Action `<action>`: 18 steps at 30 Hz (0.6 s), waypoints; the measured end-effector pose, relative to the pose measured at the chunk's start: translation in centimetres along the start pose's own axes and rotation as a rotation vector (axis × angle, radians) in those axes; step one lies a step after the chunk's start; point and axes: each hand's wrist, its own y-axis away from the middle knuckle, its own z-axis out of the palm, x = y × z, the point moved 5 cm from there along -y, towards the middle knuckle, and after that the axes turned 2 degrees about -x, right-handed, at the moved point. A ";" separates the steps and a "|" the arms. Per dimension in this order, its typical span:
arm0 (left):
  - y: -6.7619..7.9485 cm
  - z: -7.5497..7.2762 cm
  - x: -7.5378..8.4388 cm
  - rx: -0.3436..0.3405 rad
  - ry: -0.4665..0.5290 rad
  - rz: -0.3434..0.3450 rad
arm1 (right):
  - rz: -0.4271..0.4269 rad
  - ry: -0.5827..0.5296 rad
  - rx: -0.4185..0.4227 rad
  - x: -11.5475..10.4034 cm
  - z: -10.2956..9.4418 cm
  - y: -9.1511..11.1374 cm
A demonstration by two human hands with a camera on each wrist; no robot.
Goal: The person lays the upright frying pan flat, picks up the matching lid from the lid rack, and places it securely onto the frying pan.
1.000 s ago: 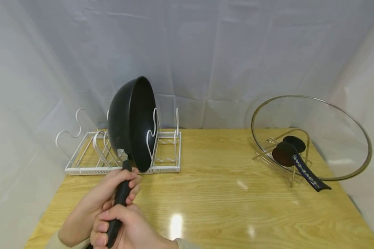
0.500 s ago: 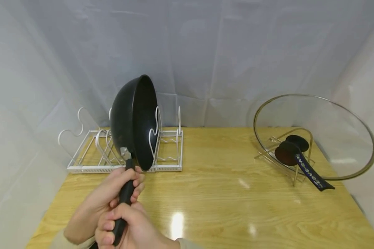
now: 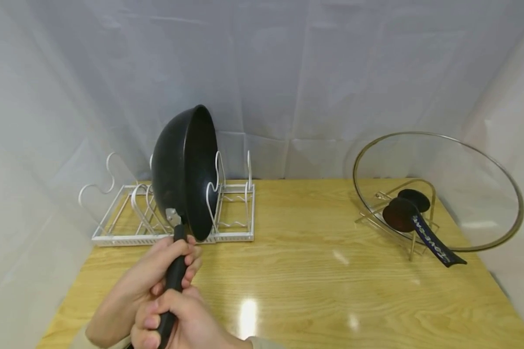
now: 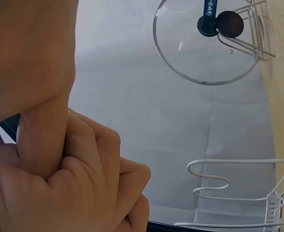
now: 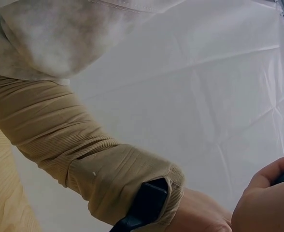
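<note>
In the head view, almost nothing differs from half a second ago: the whole scene sits slightly further left, while the black pan (image 3: 170, 165) keeps its place against the white rack (image 3: 236, 237). It stands on edge between the rack's wire loops, open side to the right; whether its weight rests there I cannot tell. Both hands stay wrapped around the pan handle (image 3: 176, 274): the left hand (image 3: 163, 259) up near the pan, the right hand (image 3: 185, 315) at the near end, thumb along the top. On the right of the table (image 3: 310, 276), a glass lid (image 3: 463, 194) leans in a wire stand (image 3: 412, 247). Its lid handle (image 3: 432, 245) bears pale letters starting "LOVE-", the rest too small to be sure of.

In the left wrist view, curled fingers fill the left side, with the lid above and the rack at lower right.

In the right wrist view, a tan sleeve (image 5: 108, 174) crosses toward a hand gripping something dark at the right edge; a dark box (image 5: 149, 200) sits at the cuff.
</note>
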 end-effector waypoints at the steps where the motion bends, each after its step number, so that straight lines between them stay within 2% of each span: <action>1: 0.1 0.0 0.0 -0.002 -0.010 0.003 | -0.007 -0.025 0.011 0.0 0.1 0.0; 4: 0.3 0.1 0.2 0.010 -0.025 0.004 | -0.047 -0.078 0.045 0.1 0.2 0.1; 7: 0.6 0.3 0.3 0.025 -0.032 -0.002 | -0.086 -0.066 0.059 0.1 0.4 0.3; 13: 1.3 0.8 0.6 0.019 -0.003 -0.007 | -0.135 0.009 0.001 -0.1 0.9 0.5; 18: 1.6 1.1 1.0 0.033 -0.025 0.006 | -0.154 0.062 -0.027 -0.3 1.3 0.6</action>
